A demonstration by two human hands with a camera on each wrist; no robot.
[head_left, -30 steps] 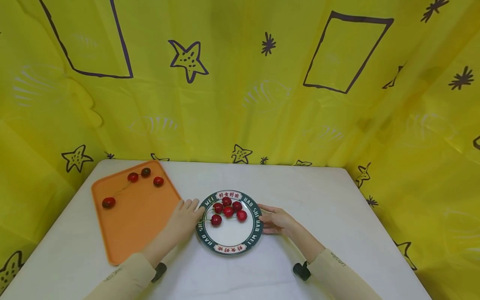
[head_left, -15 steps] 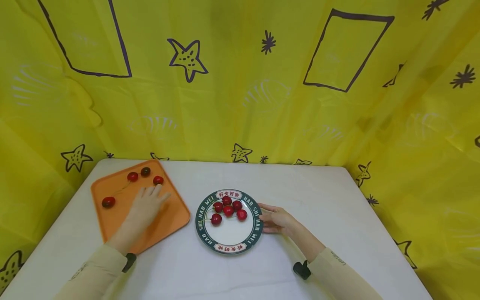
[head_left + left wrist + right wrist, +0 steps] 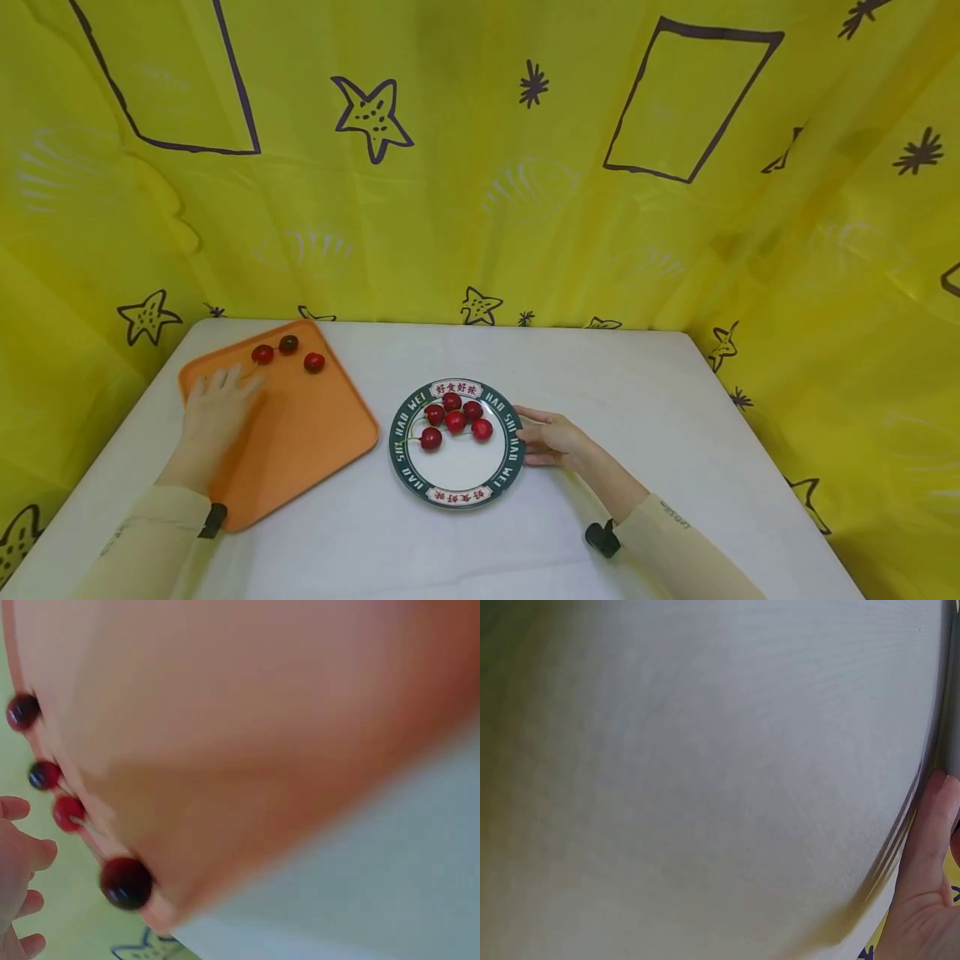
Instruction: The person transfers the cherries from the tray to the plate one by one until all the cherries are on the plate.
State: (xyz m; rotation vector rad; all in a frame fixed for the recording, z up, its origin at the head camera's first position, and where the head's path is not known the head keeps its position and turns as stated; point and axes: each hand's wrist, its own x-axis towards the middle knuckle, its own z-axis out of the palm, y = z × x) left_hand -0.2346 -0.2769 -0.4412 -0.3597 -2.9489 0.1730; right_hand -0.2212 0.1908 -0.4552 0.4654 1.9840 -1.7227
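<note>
My left hand [image 3: 213,421] is over the left part of the orange tray [image 3: 307,433], fingers spread. In the left wrist view its fingers [image 3: 37,851] are apart, close to a dark red cherry [image 3: 126,883] that the hand hides in the head view. Toward the tray's far corner lie a red cherry [image 3: 262,355], a darker cherry [image 3: 288,344] and another red cherry [image 3: 314,362]. My right hand [image 3: 557,437] holds the right rim of a white plate [image 3: 457,471] with a green lettered border. Several red cherries [image 3: 454,422] with stems sit on that plate.
A white cloth covers the table [image 3: 600,375]. Yellow curtain [image 3: 450,208] with star and fish drawings rises behind and at both sides. Dark wrist straps [image 3: 602,538] show at the sleeve cuffs.
My left hand has gone from the plate's left rim to the tray, past the right-hand cherry, then on toward the tray's left side. My right hand and the plate have stayed in place.
</note>
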